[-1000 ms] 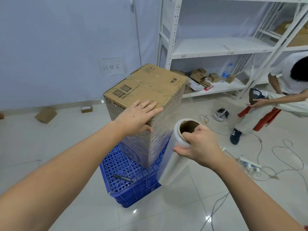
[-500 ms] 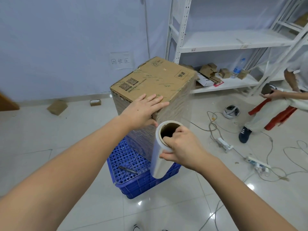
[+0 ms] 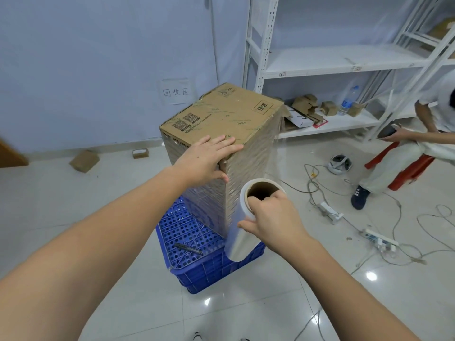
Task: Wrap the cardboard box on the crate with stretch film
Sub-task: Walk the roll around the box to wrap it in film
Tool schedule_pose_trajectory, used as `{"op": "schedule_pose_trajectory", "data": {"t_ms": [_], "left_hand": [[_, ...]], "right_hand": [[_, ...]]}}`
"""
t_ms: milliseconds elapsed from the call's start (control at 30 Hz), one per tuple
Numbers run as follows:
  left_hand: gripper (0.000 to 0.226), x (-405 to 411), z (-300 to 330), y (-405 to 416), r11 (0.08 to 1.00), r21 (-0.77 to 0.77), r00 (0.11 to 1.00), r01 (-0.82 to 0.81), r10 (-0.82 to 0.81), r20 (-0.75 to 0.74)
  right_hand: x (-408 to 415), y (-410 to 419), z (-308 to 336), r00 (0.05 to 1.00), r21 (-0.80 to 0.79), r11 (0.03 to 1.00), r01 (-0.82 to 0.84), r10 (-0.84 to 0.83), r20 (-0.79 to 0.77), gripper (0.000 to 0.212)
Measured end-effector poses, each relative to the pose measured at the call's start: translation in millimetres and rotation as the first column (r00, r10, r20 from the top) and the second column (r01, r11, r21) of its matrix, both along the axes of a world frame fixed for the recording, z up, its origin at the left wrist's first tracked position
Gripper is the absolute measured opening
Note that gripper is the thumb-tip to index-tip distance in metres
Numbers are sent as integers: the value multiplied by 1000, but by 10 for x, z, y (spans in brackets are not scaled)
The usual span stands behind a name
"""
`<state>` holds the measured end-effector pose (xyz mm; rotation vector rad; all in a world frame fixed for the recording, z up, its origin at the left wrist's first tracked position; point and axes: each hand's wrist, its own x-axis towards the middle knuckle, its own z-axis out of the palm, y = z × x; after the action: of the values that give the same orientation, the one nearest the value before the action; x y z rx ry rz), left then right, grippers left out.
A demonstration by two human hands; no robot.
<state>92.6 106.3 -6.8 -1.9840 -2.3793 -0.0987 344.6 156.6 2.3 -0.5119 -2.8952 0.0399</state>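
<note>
- The cardboard box point(image 3: 229, 119) stood upright on the blue crate point(image 3: 197, 244) at frame centre, its sides already filmed.
- The left hand point(image 3: 204, 158), fingers flat at the box's 7 o'clock corner, likely steadied it.
- The right hand point(image 3: 273, 217), grip clamped through the stretch film roll point(image 3: 242, 232) core at 5 o'clock, probably let it spin while taut film point(image 3: 277, 153) paid out.

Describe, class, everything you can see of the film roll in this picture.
The film roll is a cylinder of clear, glossy stretch film wound on a brown cardboard core, whose open end faces up. It hangs tilted, lower end toward the crate, beside the box's near corner. The right hand grips its top, thumb across the side and fingers hooked into the core. A sheet of film runs from it to the box's wrapped side.
</note>
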Motion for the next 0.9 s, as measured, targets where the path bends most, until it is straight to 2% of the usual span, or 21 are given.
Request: {"op": "schedule_pose_trajectory", "data": {"t_ms": [100, 300, 333, 433, 500, 633, 733, 833, 900], "left_hand": [[101, 17, 19, 7, 1000, -6, 1000, 15, -15, -24], [103, -59, 26, -36, 1000, 0, 999, 31, -31, -38], [104, -73, 34, -41, 999, -3, 998, 43, -43, -44], [110, -164, 54, -47, 991, -8, 987, 135, -135, -87], [110, -277, 82, -33, 979, -14, 969, 204, -204, -136], [105, -427, 127, 67, 952, -24, 927, 304, -301, -224], [104, -458, 93, 106, 944, -18, 925, 330, -327, -193], [102, -502, 44, 125, 945, -32, 927, 326, -326, -187], [101, -508, 19, 132, 943, -23, 925, 333, -331, -188]], "right_hand": [[96, -12, 57, 995, -81, 996, 44, -37, 88, 31], [-71, -221, 55, 971, 74, 980, 184, -193, 139, 21], [-125, -265, 42, 961, 79, 970, 232, -241, 135, 24], [-285, -384, -16, 907, 97, 909, 405, -413, 87, 58], [-348, -388, -78, 858, 133, 852, 506, -513, 30, 66], [-358, -396, -95, 786, 71, 785, 616, -618, 19, 59], [-376, -529, -64, 734, 49, 739, 672, -673, 85, 49], [-389, -639, -110, 734, 83, 738, 670, -675, 75, 36], [-416, -658, -124, 732, 78, 735, 674, -678, 65, 36]]}}
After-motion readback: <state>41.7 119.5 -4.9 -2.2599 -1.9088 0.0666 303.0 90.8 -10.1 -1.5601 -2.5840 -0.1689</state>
